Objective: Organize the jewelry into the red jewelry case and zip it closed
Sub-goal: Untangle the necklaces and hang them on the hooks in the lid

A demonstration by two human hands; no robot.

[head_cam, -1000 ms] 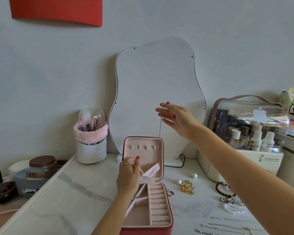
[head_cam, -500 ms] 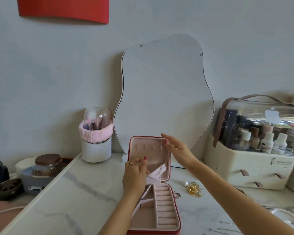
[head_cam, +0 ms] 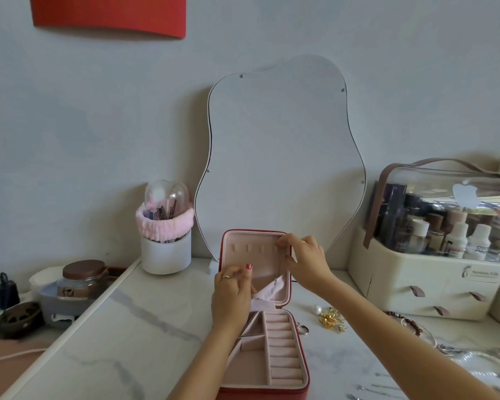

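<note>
Here the red jewelry case [head_cam: 264, 353] lies open on the white marbled tabletop [head_cam: 133, 336], its lid [head_cam: 256, 264] standing upright toward the mirror [head_cam: 280, 157]. The lining is pale pink. The lid carries a row of small hook tabs near its top and a slack pocket [head_cam: 269, 293] lower down; the base holds a column of ring rolls on the right and angled compartments on the left, with nothing visible inside them. A thin necklace chain [head_cam: 278, 277] hangs down the inside of the lid toward the pocket.

The right hand [head_cam: 306, 262] reaches to the lid's upper right corner, fingertips pinched together at the top of the chain. The left hand [head_cam: 233, 293] sits at the lid's lower left, fingers curled and pinching the pocket's edge.

Right of the case on the tabletop lie a pearl [head_cam: 317, 309], a gold brooch [head_cam: 331, 319], a small ring [head_cam: 304, 329], a dark red bead bracelet [head_cam: 404, 323] and thin silver chains [head_cam: 468, 356].

Behind them a cream cosmetics box [head_cam: 427, 284] with a clear domed lid holds bottles and tubes; small print on its front is too blurred to read, and a white apple-shaped sticker sits on the dome. Left of the mirror, a white brush holder [head_cam: 165, 249] with a clear dome and a pink band holds brushes.
</note>
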